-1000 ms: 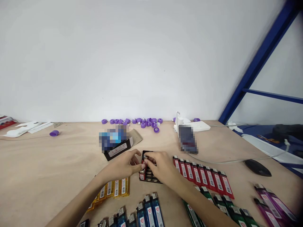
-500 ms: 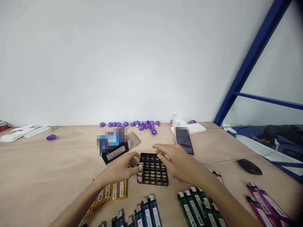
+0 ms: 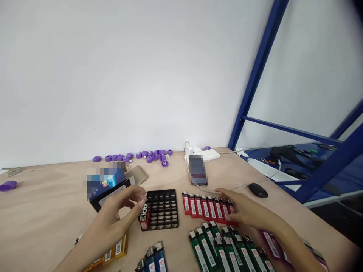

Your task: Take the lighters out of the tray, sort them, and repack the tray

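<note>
A black gridded tray (image 3: pixel 163 209) lies on the table, with a few red lighters (image 3: pixel 144 218) upright in its left column. My left hand (image 3: pixel 124 211) is at the tray's left side, thumb and fingers apart beside those lighters. Right of the tray lies a row of several red lighters (image 3: pixel 206 207). My right hand (image 3: pixel 238 207) is over the right end of this row, thumb and fingers parted around a lighter there; a firm grip cannot be made out.
Green lighters (image 3: pixel 211 247), blue lighters (image 3: pixel 160 258), yellow lighters (image 3: pixel 119 247) and purple lighters (image 3: pixel 270 245) lie nearer. Behind are a blue box (image 3: pixel 110 187), purple caps (image 3: pixel 155 155), a phone (image 3: pixel 197 172) and a power strip (image 3: pixel 208 155). A mouse (image 3: pixel 258 190) lies right.
The view has turned right. My right hand has moved from above the tray to the red lighters' row. My left hand has opened away from the lighters in the tray.
</note>
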A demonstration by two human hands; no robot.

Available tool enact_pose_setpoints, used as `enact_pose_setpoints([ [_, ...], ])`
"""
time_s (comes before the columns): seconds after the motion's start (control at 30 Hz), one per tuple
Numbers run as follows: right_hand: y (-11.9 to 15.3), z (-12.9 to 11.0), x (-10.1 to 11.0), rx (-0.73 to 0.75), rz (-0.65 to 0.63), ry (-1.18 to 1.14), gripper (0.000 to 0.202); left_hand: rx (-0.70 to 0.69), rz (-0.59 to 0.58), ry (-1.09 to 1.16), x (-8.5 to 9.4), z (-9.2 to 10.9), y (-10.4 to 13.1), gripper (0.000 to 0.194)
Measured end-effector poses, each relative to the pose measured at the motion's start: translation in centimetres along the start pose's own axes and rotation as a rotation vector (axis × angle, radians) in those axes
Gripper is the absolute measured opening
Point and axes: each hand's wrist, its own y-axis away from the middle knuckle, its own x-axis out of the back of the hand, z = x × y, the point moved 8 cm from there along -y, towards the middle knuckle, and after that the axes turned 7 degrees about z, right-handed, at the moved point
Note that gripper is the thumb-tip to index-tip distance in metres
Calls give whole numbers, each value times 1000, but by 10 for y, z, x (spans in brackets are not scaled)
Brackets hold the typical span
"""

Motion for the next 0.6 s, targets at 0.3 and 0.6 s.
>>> enact_pose_setpoints([
  [0.3, 6, -6, 1, -12, -14, -48, 74, 17, 88, 17, 0, 17, 7, 29],
  [0.6, 5, -13, 4, 14, 17, -103, 68, -25, 69, -72, 2, 10, 6, 25],
])
